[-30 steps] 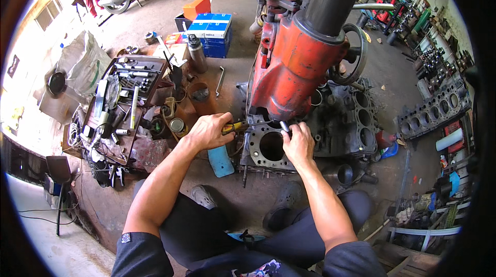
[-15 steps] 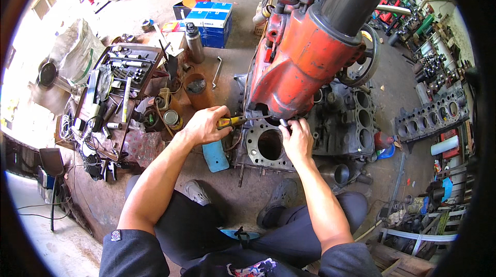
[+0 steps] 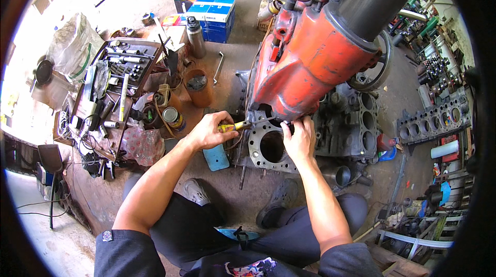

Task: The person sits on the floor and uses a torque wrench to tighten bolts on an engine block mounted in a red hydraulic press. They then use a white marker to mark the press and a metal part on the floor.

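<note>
My left hand (image 3: 213, 131) is closed round the yellow handle of a screwdriver (image 3: 236, 126), its shaft pointing right. The screwdriver's tip reaches the lower end of a large red machine head (image 3: 315, 65) with a thick dark column. Just right of the tip, the fingers of my right hand (image 3: 299, 140) are bent together close under the machine head. Whatever they pinch is too small and hidden to name. Below both hands lies the pale top face of an engine block (image 3: 254, 149), with one round cylinder bore (image 3: 272, 146) showing.
A tool tray (image 3: 132, 60) full of sockets and bars lies left, beside a rusty can (image 3: 198, 91) and a metal bottle (image 3: 195, 37). Blue boxes (image 3: 217, 19) stand beyond. Another engine block (image 3: 356, 122) sits right, a further one (image 3: 436, 117) at far right.
The view has shifted slightly, so the machine appears farther right. My left hand has tilted the screwdriver, its handle now lower than its tip. My right fingers stay by the machine's lower end.
</note>
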`<state>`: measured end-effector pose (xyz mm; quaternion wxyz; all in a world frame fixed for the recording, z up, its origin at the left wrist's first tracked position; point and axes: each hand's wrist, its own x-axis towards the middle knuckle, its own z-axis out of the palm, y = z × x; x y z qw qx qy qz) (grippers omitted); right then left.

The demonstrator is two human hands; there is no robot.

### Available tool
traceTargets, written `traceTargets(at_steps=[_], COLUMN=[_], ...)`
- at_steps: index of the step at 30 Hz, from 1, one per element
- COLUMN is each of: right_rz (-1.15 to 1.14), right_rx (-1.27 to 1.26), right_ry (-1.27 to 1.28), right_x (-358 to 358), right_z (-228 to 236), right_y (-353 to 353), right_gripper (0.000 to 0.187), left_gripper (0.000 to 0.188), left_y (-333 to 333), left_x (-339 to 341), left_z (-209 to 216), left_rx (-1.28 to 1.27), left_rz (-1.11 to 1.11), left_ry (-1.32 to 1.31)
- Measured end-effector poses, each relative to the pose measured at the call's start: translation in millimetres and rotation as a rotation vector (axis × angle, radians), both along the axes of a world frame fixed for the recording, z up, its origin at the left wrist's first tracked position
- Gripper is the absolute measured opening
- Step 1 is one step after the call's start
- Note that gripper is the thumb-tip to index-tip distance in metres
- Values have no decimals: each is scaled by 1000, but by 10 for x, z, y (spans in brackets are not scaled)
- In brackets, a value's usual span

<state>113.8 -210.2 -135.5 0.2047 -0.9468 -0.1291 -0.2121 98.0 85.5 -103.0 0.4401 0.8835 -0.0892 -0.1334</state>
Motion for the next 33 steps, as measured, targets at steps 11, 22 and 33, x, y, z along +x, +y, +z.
traceTargets(at_steps=[11, 22, 33], right_rz=[-1, 51, 80], right_rx=[-57, -56, -20], right_ry=[-8, -25, 82], right_x=[13, 37, 66], right_z=[22, -40, -59], right_y=[34, 41, 46], right_gripper=[32, 31, 39], left_gripper=[44, 46, 46], left_y=[12, 15, 46], left_x=[16, 59, 111], left_z=[-70, -149, -152], left_rx=[-113, -51, -94], left_rz=[46, 38, 25], left_ry=[148, 226, 257])
